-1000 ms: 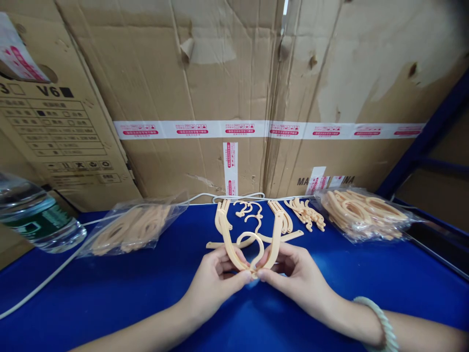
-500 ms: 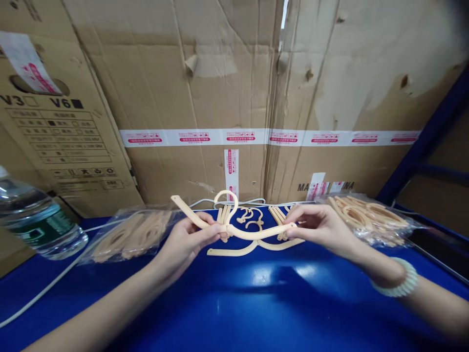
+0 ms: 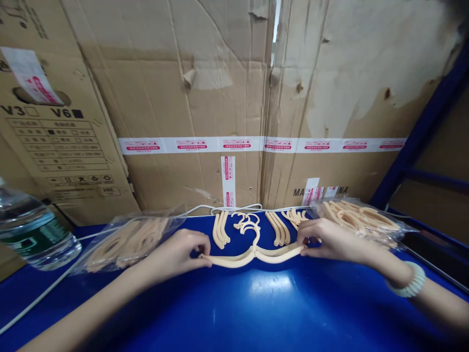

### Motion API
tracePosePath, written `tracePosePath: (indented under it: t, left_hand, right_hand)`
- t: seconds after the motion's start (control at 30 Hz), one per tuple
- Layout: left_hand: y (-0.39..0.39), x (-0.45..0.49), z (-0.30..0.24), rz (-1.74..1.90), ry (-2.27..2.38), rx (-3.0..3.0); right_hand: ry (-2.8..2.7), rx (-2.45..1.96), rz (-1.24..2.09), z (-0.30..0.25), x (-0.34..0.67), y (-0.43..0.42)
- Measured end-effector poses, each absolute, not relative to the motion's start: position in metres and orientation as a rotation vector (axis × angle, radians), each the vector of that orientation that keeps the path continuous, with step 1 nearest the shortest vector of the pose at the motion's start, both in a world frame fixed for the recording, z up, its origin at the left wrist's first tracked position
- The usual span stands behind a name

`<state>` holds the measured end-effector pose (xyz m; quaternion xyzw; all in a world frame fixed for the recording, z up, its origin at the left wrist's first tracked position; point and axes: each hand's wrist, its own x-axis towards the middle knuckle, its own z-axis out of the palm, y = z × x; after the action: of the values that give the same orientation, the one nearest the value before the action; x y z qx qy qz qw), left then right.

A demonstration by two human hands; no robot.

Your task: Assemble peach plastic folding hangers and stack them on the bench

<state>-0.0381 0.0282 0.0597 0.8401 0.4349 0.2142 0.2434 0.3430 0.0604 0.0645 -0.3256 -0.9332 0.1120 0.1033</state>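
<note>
A cream plastic clothes hanger [image 3: 230, 263] stretches between my hands low over the blue table, its two arms spread wide. My left hand [image 3: 185, 248] pinches the tip of its left arm. At the right arm's tip, my right hand [image 3: 324, 238] grips with thumb and fingers. Another cream hanger seems to lie directly behind or under this one, mostly hidden, so I cannot tell whether they touch. Beyond them are loose hanger hooks [image 3: 247, 224], with rows of curved hanger arms at the left [image 3: 220, 231] and right [image 3: 277, 229].
Clear bags of cream parts lie at the left [image 3: 128, 242] and right [image 3: 361, 217]. A water bottle [image 3: 34, 230] stands at far left beside a white cable [image 3: 44, 293]. Cardboard boxes [image 3: 190, 107] wall off the back. A dark flat object [image 3: 434, 259] lies at the right edge.
The held hanger has come down onto or just above the other one, its arms now level. My left hand has moved from near its centre out to the left tip.
</note>
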Motion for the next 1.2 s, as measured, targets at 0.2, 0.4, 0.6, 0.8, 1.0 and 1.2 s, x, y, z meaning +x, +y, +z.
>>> tracePosePath:
  t: [0.2, 0.4, 0.6, 0.8, 1.0, 1.2]
  left_hand:
    - [0.023, -0.030, 0.054, 0.359, 1.151, 2.624]
    - [0.017, -0.025, 0.051, 0.319, 1.169, 2.703]
    - [0.016, -0.019, 0.035, 0.307, 1.130, 2.762]
    - [0.015, -0.017, 0.037, 0.297, 1.151, 2.778]
    - [0.012, -0.014, 0.052, 0.204, 1.140, 2.837]
    - [-0.049, -0.010, 0.075, 0.574, 1.105, 2.816]
  right_hand:
    - [-2.771, -1.064, 0.365, 0.051, 0.340, 0.066]
    - [-2.752, -1.183, 0.359, 0.055, 0.340, 0.063]
    - [-2.729, -1.290, 0.342, 0.052, 0.336, 0.060]
    - [-2.738, -1.327, 0.389, 0.051, 0.333, 0.060]
    - [-2.781, -1.297, 0.496, 0.057, 0.328, 0.054]
    - [-2.748, -1.243, 0.460, 0.071, 0.336, 0.045]
